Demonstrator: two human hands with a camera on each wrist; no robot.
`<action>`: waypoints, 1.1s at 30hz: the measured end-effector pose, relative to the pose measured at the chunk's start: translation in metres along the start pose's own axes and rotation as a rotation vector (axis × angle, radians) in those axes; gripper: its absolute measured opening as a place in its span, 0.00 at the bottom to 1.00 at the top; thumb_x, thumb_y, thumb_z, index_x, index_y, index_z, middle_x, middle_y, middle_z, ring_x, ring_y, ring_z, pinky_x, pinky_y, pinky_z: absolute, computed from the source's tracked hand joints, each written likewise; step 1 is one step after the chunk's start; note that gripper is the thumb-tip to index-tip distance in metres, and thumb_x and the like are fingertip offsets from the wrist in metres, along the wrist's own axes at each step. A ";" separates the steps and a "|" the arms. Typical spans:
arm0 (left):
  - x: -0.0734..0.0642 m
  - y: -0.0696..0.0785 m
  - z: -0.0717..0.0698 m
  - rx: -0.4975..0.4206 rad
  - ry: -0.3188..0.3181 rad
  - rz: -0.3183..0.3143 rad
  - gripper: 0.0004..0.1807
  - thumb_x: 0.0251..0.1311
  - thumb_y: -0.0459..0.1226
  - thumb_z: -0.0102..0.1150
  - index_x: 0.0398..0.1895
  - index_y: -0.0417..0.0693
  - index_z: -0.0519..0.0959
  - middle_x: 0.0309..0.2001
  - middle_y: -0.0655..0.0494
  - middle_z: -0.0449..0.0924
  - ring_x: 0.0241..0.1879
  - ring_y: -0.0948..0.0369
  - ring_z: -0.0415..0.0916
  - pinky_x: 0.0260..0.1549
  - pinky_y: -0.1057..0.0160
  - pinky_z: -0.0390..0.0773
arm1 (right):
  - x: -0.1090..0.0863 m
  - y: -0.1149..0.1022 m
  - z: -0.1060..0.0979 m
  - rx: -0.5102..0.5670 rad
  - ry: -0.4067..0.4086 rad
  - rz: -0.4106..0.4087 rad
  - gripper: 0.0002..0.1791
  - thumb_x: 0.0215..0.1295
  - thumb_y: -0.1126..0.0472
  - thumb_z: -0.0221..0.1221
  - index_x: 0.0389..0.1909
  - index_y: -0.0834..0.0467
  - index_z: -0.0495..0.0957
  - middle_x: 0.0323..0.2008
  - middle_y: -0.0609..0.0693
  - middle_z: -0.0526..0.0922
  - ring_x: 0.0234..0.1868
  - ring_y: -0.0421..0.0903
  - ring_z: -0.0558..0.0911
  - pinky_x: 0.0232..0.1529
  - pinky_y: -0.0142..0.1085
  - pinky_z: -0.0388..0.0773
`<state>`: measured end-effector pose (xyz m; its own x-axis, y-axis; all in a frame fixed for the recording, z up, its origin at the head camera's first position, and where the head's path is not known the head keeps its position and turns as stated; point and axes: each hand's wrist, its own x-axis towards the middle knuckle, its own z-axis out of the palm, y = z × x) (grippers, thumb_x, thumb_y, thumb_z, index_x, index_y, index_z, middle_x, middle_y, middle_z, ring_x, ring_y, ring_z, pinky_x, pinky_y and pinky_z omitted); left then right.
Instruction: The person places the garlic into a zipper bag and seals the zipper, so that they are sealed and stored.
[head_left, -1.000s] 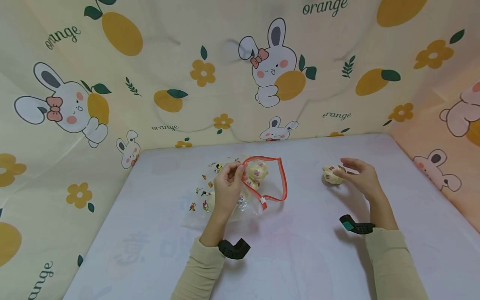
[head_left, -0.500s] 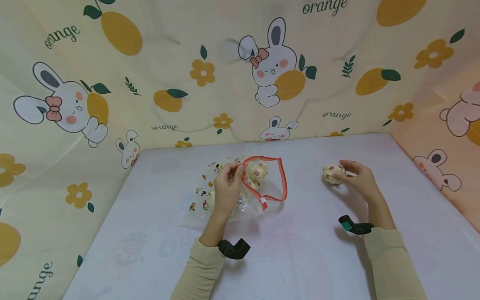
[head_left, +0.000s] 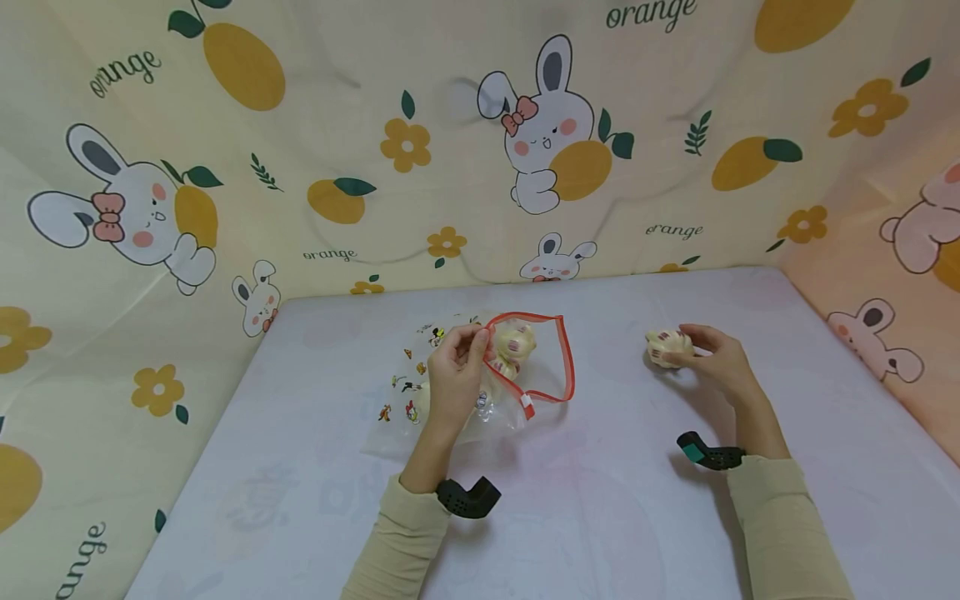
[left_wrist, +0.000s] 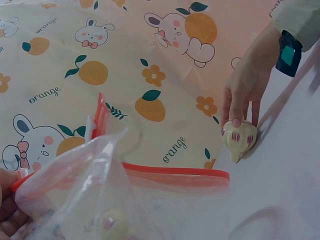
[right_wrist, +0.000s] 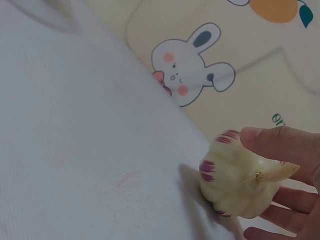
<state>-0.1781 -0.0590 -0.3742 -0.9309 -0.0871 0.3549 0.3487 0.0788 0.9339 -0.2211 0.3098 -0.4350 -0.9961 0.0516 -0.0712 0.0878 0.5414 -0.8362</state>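
Note:
My left hand (head_left: 455, 375) pinches the red zip edge of a clear plastic bag (head_left: 397, 429) printed with cartoon figures. Its mouth gapes toward the right, and pale garlic bulbs (head_left: 516, 342) show inside. In the left wrist view the bag (left_wrist: 165, 200) fills the bottom, one bulb blurred behind the plastic. Over on the right side of the table, my right hand (head_left: 716, 362) holds another garlic bulb (head_left: 666, 348) between thumb and fingers. Purple streaks and a dry stem mark this bulb (right_wrist: 240, 180) in the right wrist view, close to the table surface.
A white table (head_left: 570, 517) lies under both hands. Behind it and at the sides hangs a cream cloth (head_left: 450, 200) with rabbits and oranges. A white slider (head_left: 527, 402) sits at the bag's near corner.
My right hand has come slightly left and down, its thumb and fingers settling around the garlic bulb. The left hand and the bag stay where they were.

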 end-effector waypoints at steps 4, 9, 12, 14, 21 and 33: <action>0.000 -0.001 0.001 -0.007 0.003 0.012 0.12 0.67 0.35 0.54 0.43 0.31 0.77 0.36 0.34 0.80 0.32 0.56 0.78 0.34 0.79 0.79 | 0.000 0.000 0.001 0.014 -0.004 0.003 0.44 0.63 0.50 0.63 0.71 0.67 0.55 0.69 0.72 0.59 0.69 0.68 0.60 0.68 0.65 0.59; 0.001 -0.002 0.001 -0.005 0.004 0.027 0.12 0.68 0.35 0.54 0.42 0.30 0.77 0.35 0.34 0.80 0.31 0.61 0.77 0.33 0.79 0.78 | 0.001 0.002 0.001 0.010 -0.008 0.002 0.43 0.63 0.51 0.63 0.71 0.67 0.54 0.69 0.72 0.60 0.69 0.68 0.60 0.68 0.65 0.58; 0.001 -0.003 0.001 -0.008 0.002 0.030 0.12 0.68 0.35 0.54 0.42 0.30 0.77 0.35 0.33 0.80 0.30 0.64 0.77 0.33 0.79 0.78 | 0.001 0.003 0.001 0.014 -0.013 0.008 0.43 0.63 0.51 0.63 0.71 0.67 0.54 0.69 0.72 0.60 0.69 0.69 0.60 0.68 0.65 0.58; 0.001 -0.003 0.001 -0.009 0.000 0.029 0.12 0.68 0.35 0.54 0.42 0.30 0.77 0.35 0.34 0.79 0.30 0.65 0.76 0.33 0.79 0.79 | 0.002 0.004 0.001 0.018 -0.019 0.010 0.43 0.63 0.52 0.63 0.71 0.67 0.54 0.69 0.72 0.59 0.69 0.70 0.59 0.68 0.66 0.58; 0.001 -0.002 0.001 -0.007 0.002 0.018 0.12 0.68 0.36 0.54 0.42 0.31 0.77 0.36 0.34 0.80 0.30 0.67 0.76 0.33 0.79 0.79 | 0.003 0.004 0.002 -0.018 -0.009 0.012 0.43 0.63 0.51 0.63 0.71 0.66 0.55 0.69 0.70 0.62 0.67 0.65 0.63 0.64 0.60 0.65; 0.001 -0.002 0.001 -0.002 0.004 0.028 0.12 0.68 0.35 0.54 0.42 0.31 0.77 0.35 0.34 0.80 0.30 0.63 0.77 0.33 0.79 0.79 | 0.002 0.003 0.002 -0.072 0.014 0.019 0.42 0.61 0.48 0.64 0.70 0.65 0.59 0.67 0.67 0.66 0.60 0.53 0.70 0.47 0.23 0.67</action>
<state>-0.1799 -0.0585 -0.3761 -0.9203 -0.0892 0.3810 0.3747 0.0797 0.9237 -0.2234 0.3100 -0.4384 -0.9942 0.0739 -0.0781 0.1069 0.5995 -0.7932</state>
